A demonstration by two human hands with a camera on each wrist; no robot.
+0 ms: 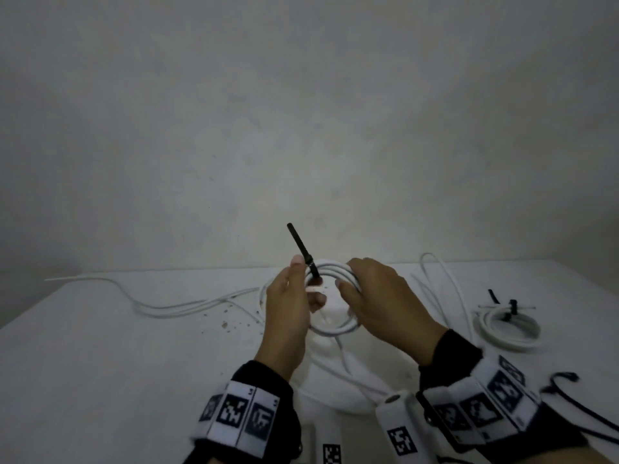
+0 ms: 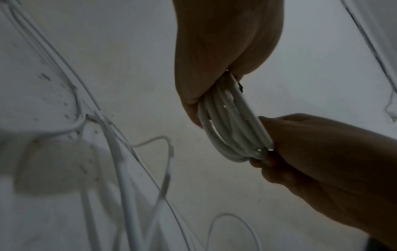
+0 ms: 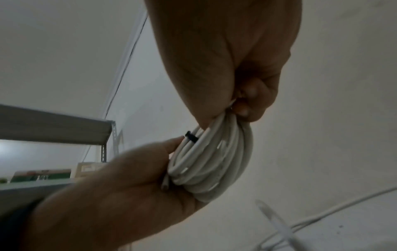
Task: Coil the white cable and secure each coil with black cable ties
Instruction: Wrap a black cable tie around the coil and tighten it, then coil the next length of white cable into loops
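Both hands hold a coil of white cable (image 1: 335, 326) above the table. My left hand (image 1: 294, 289) grips the coil's left side, its thumb lying against a black cable tie (image 1: 299, 244) that wraps the coil and sticks up and to the left. My right hand (image 1: 355, 286) grips the coil's right side with curled fingers. In the left wrist view the left hand (image 2: 214, 68) pinches the coil (image 2: 232, 129) from above and the right hand (image 2: 322, 161) holds it below. The right wrist view shows the tie's head (image 3: 191, 137) on the coil (image 3: 214, 161) beside the left hand's fingertips (image 3: 171, 142).
A tied white coil (image 1: 509, 329) with black ties lies on the table at the right. Loose white cable (image 1: 184, 306) trails left across the table (image 1: 100, 363), and more loops run behind the right hand. Small specks of debris (image 1: 231, 323) lie left of the hands. A metal shelf (image 3: 53, 125) stands nearby.
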